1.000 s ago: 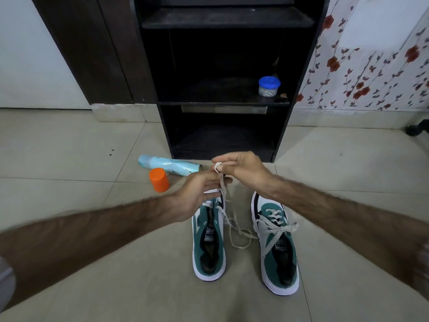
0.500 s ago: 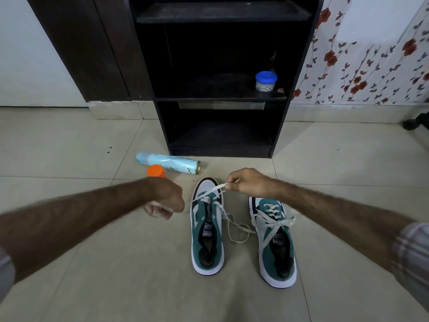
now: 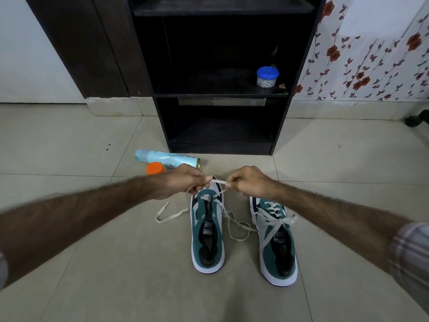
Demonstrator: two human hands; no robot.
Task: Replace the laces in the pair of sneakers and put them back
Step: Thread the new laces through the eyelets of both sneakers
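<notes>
Your left hand [image 3: 185, 182] and right hand [image 3: 248, 183] both pinch the flat off-white lace [image 3: 218, 181] above the toe of the left-side teal suede sneaker [image 3: 207, 231] on the tiled floor [image 3: 116, 275]. Keep it flat, ends even, before threading further. Fingers hide the lowest eyelets; the loose tails' tips blur.

My view: dim indoor light, soft and even, no hard shadows on pale beige floor tiles [image 3: 69, 140]. Tall black open shelf unit [image 3: 299, 66] swallows detail, interior near pure black (bottom bay worst). Strong wide-angle bend: wall lines and forearms stretch toward edges. Forearms smeared at frame sides; centre sharper. I see slight brightness on white floral-print wall [image 3: 371, 54], upper right.
</notes>
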